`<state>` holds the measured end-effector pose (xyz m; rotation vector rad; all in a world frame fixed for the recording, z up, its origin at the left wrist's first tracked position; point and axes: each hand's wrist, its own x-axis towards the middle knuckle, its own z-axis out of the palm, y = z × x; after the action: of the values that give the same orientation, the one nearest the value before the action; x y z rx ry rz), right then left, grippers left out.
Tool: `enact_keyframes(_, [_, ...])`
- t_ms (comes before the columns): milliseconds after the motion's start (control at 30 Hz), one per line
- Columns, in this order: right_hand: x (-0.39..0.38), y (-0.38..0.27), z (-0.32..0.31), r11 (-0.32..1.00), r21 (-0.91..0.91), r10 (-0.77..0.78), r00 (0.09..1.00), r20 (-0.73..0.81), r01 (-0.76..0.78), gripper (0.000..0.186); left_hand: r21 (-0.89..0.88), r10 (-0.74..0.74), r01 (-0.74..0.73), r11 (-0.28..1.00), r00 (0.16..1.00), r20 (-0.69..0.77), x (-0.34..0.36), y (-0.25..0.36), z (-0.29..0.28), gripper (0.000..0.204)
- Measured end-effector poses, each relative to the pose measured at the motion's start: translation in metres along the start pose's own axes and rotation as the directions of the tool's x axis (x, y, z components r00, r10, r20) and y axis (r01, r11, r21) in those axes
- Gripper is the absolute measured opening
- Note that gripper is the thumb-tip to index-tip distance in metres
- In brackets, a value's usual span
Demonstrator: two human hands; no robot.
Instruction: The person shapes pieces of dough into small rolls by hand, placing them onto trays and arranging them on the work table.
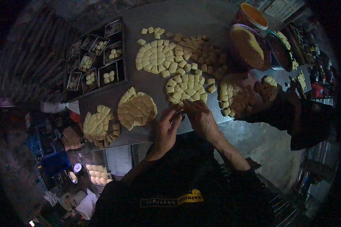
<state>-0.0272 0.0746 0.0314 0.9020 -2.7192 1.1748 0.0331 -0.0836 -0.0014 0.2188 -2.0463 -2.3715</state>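
From my end I had both bare hands at the centre of the frame, meeting at the near edge of a round, pale-yellow dough slab cut into small blocks (pixel 186 89). The left hand (pixel 168 126) had its fingers bent inward, and the right hand (pixel 202 119) curved down toward the same edge — whether either gripped a piece, I could not make out. The slab lay on a grey metal tabletop (pixel 216 108), mid-frame. Left of the hands I saw a second pale, round, cut dough slab (pixel 137 109), and upper left, a dark metal tray (pixel 124 56) of rectangular tins, several with pale dough balls (pixel 109 77). Brown dough pieces (pixel 212 56) spread across the upper centre — and a round, orange-lined tub (pixel 254 17) stood at upper right.
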Motion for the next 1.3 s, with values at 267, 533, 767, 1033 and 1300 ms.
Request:
enact_keyframes(267, [-0.008, -0.040, -0.049, 0.958, 0.274, 0.045, 0.988, 0.146, -0.084, 0.039, -0.647, -0.360, 0.372, 0.666, 0.919, 0.159, 0.002, 0.020, -0.009, 0.024])
enact_keyframes(533, [-0.014, -0.026, -0.079, 0.824, 0.484, 0.204, 0.951, 0.233, -0.295, 0.016, -0.246, -0.049, 0.099, 0.964, 0.979, 0.199, 0.000, 0.058, 0.016, 0.019])
enact_keyframes(767, [-0.013, 0.020, -0.092, 0.967, 0.225, 0.079, 0.980, 0.183, -0.120, 0.022, 0.191, -0.048, 0.051, 0.980, 0.999, -0.016, -0.004, 0.050, 0.052, 0.022])
enact_keyframes(1033, [-0.004, 0.052, -0.104, 0.980, 0.181, -0.123, 0.960, 0.250, 0.079, 0.031, -0.367, -0.423, 0.383, 0.848, 0.905, -0.033, -0.003, 0.027, 0.088, 0.025])
enact_keyframes(1300, [0.000, 0.066, -0.113, 0.798, 0.584, -0.222, 0.828, 0.515, -0.150, 0.022, -0.181, -0.334, 0.344, 0.921, 0.939, 0.086, -0.012, 0.043, 0.092, 0.037])
